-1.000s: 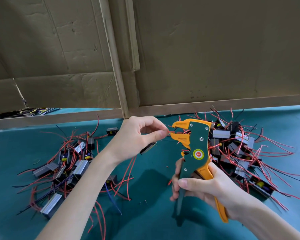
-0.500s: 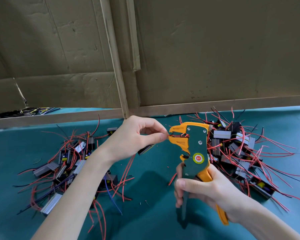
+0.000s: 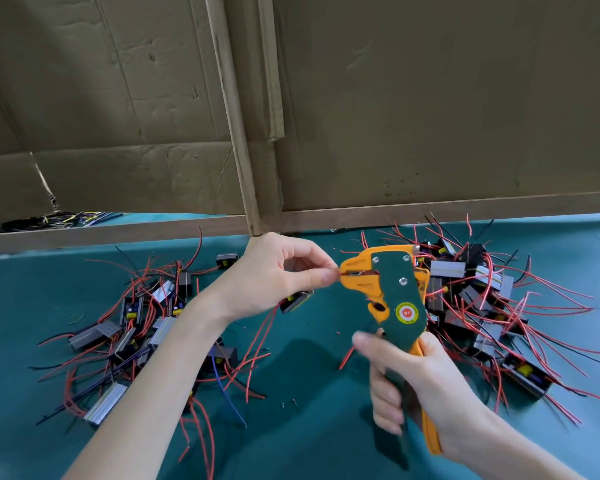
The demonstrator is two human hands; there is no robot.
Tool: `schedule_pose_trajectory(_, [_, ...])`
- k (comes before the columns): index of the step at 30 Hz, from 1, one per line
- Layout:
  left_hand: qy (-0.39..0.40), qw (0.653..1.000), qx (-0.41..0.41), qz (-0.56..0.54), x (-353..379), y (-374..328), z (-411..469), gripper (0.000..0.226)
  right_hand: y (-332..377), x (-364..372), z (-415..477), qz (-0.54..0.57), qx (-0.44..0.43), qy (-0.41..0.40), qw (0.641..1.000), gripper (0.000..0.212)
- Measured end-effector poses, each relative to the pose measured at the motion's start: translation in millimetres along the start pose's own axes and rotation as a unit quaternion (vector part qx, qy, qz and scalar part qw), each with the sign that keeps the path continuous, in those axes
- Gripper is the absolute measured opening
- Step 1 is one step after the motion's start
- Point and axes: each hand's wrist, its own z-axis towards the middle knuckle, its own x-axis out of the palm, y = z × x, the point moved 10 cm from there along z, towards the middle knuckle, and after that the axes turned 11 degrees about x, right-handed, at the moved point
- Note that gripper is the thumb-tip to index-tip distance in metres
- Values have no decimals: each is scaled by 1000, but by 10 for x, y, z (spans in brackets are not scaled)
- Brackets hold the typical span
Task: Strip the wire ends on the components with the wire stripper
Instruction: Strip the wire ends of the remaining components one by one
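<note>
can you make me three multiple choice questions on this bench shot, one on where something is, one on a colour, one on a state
1. Where is the wire stripper?
A. lying on the table
B. held in the right hand
C. on top of the cardboard

2. What colour is the table cover?
A. teal
B. white
C. yellow

3. What is the left hand doing?
A. resting flat and open
B. pinching a red wire at the stripper's mouth
C. gripping a cardboard flap

Answers:
1 B, the right hand's grip wraps the handles above the table.
2 A, bare teal shows between the two component piles.
3 B, thumb and forefinger meet on the wire right at the orange tip.
</note>
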Motion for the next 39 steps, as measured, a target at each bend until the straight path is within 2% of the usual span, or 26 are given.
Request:
schedule_pose_trajectory(2, [0, 999, -17, 29, 14, 85, -2, 4, -41, -86, 28, 16, 15, -45, 999, 61])
schedule_pose_trajectory(4, [8, 999, -33, 34, 46, 160, -15, 4, -61, -69, 33, 7, 28, -36, 999, 56])
schedule_pose_trajectory(6, [1, 999, -37, 17, 37, 207, -16, 4, -54, -6, 52, 9, 36, 20, 999, 46])
schedule_pose_trajectory(8, [-10, 999, -41, 15, -7, 246, -19, 5, -21, 129, 55, 33, 33, 96, 994, 27])
schedule_pose_trajectory(10, [-26, 998, -46, 36, -67, 280, -20, 9, -23, 162, 76, 54, 38, 131, 989, 21])
schedule_pose_trajectory(12, [-75, 992, -48, 85, -217, 290, -24, 12, -69, 113, 133, 76, 54, 122, 988, 22])
schedule_pose_trajectory(15, [-207, 972, -13, 108, -562, 124, -49, 14, -144, 69, 175, 114, 87, 117, 983, 21])
schedule_pose_trajectory(19, [-317, 947, 42, -32, -634, -191, 45, 12, -196, 31, 188, 145, 122, 103, 976, 21])
schedule_pose_trajectory(22, [-344, 927, 50, -139, -452, -358, 325, 10, -195, 20, 167, 144, 135, 94, 976, 23])
schedule_pose_trajectory(27, [-367, 859, 14, -356, 99, -388, 811, 8, -193, 29, 158, 152, 140, 86, 975, 33])
schedule_pose_trajectory(28, [-349, 863, -2, -366, 282, -367, 874, 6, -188, 34, 161, 146, 138, 86, 976, 39])
schedule_pose_trajectory(30, [-289, 896, -40, -335, 666, -303, 934, 6, -193, 20, 172, 130, 135, 78, 979, 42])
schedule_pose_trajectory(32, [-230, 934, -56, -268, 935, -249, 902, 10, -198, -6, 180, 115, 131, 73, 982, 38])
schedule_pose_trajectory(34, [-196, 962, -36, -188, 1002, -251, 824, 15, -201, -16, 192, 113, 126, 74, 983, 33])
schedule_pose_trajectory(39, [-185, 977, -3, -102, 538, -132, 537, 20, -246, 6, 216, 163, 137, 88, 973, 33])
